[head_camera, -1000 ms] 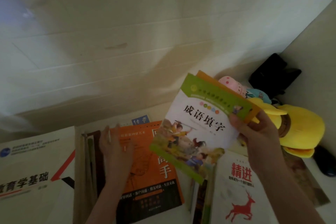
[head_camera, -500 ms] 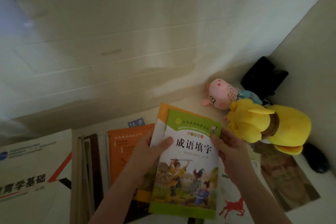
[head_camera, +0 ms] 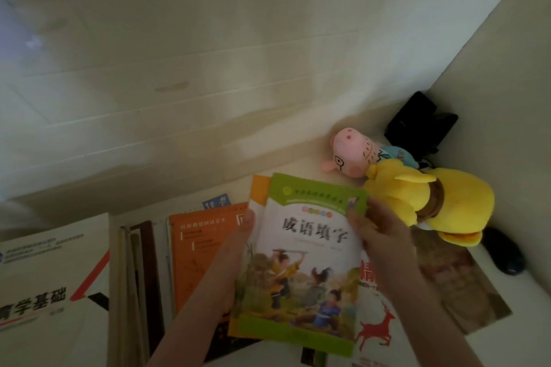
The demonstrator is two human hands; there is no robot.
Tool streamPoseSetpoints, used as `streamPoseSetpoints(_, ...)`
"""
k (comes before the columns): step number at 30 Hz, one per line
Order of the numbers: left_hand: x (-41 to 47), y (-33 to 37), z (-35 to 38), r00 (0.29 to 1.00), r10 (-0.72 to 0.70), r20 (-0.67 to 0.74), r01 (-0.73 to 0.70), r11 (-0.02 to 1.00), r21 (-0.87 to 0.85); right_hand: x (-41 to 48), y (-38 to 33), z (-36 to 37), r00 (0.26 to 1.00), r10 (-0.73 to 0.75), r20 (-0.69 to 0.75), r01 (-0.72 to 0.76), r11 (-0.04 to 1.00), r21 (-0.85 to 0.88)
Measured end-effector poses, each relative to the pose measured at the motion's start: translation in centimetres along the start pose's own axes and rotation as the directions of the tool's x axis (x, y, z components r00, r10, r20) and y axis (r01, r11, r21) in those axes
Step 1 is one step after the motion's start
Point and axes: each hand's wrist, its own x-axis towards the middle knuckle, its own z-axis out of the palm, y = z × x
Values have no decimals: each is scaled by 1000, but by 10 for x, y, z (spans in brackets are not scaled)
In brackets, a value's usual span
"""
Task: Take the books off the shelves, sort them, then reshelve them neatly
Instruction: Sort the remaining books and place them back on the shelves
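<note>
Grip: left hand (head_camera: 237, 247), right hand (head_camera: 378, 235), book (head_camera: 307, 277)

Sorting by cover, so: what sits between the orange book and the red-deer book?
The green book, seen in the head view. The left hand and right hand hold it at its sides.

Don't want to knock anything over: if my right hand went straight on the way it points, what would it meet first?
Probably the pink pig toy, lying just past the top edge of the green book your right hand holds; depth is unclear.
</note>
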Motion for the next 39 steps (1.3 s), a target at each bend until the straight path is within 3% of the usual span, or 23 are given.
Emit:
streamPoseSetpoints(3, -1, -15, 3, 998, 61, 29, -65, 981, 183, -11, 23, 18, 995, -79, -57, 69, 984, -165)
streamPoseSetpoints(6, -5, -28, -2, 999, 42, 23, -46, 978, 203, -15, 42, 19, 994, -12, -110, -11, 978, -210)
streamPoseSetpoints(10, -14, -40, -11, 998, 55, 34, -61, 979, 194, -12, 59, 12, 966, 250, -62, -251, 968, -7)
streamPoseSetpoints(12, -18, -43, -19, 998, 65, 20, -68, 979, 193, -10, 66, 13, 955, 297, -13, -297, 955, -7)
streamPoseSetpoints(16, -20, -48, -53, 983, 8, -181, 6, 997, 72, -1, 76, 42, 969, 237, 69, -208, 936, -285)
streamPoseSetpoints(19, -21, -41, -80, 960, -30, -278, 13, 998, -61, 7, 95, 74, 897, 382, 223, -232, 836, -497)
streamPoseSetpoints(24, -22, -25, -106, 928, 109, -357, -126, 992, -25, 17, 118, 104, 765, 631, 131, -328, 556, -764)
streamPoseSetpoints(27, -22, -23, -114, 905, 148, -399, -174, 984, -28, 18, 119, 113, 704, 691, 163, -350, 537, -767)
streamPoseSetpoints(31, -25, -21, -118, 902, 136, -410, -182, 981, -75, 20, 117, 117, 682, 704, 198, -302, 518, -801)
streamPoseSetpoints(39, -21, -22, -120, 921, 114, -372, -169, 979, -118, 13, 124, 114, 741, 648, 176, -323, 574, -753)
